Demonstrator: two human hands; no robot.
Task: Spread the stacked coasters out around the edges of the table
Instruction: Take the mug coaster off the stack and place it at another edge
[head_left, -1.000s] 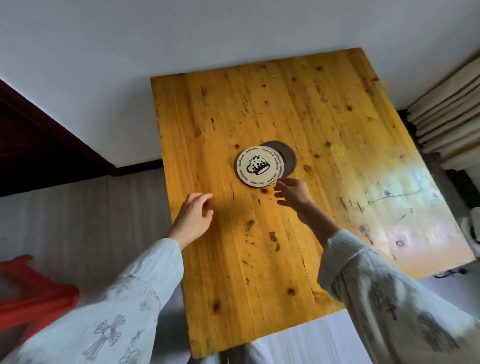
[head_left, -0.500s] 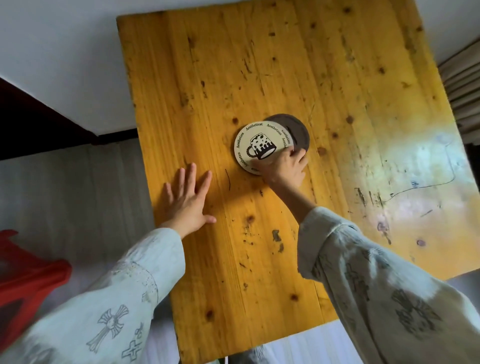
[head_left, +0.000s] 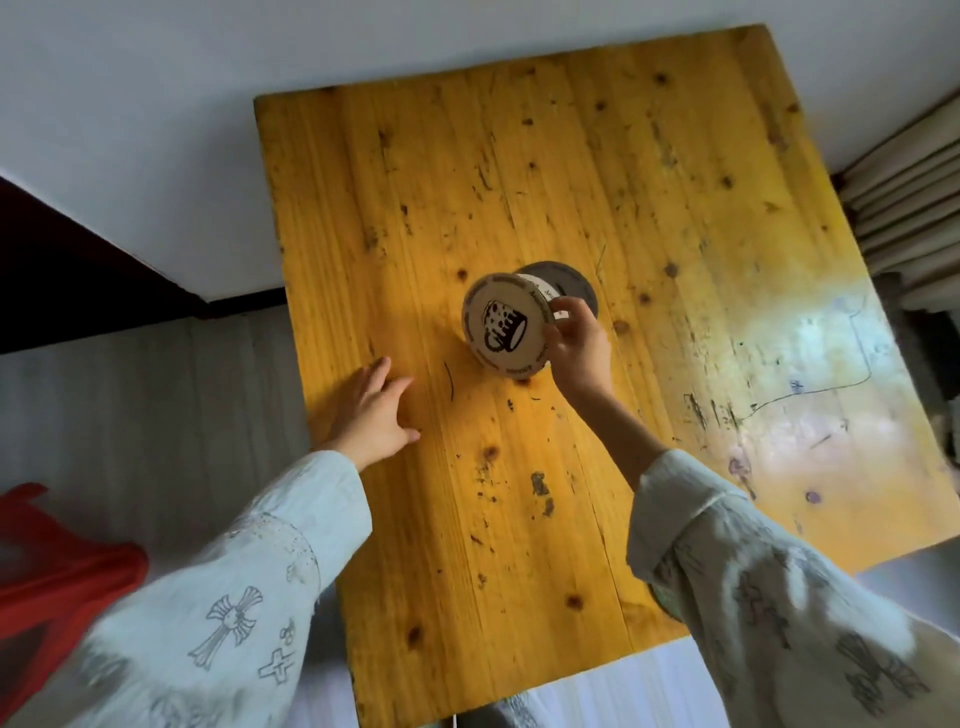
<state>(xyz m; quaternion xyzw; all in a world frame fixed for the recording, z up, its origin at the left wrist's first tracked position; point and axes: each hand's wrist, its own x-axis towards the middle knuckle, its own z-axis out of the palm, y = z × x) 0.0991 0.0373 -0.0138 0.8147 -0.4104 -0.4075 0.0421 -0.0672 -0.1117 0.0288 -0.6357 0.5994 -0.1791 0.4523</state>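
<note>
A round cream coaster printed with a dark mug (head_left: 506, 325) was tilted up off the middle of the yellow knotty wooden table (head_left: 649, 171), pinched at its right edge by the closed fingers of the right hand (head_left: 579, 348). Just behind it, the remaining stack, another cream coaster (head_left: 545, 288) over a dark grey round coaster (head_left: 574, 286), lay flat on the boards. The left hand (head_left: 371, 415) rested near the table's left edge, fingers spread and holding nothing, while a red plastic stool (head_left: 57, 571) stood on the floor beyond.
</note>
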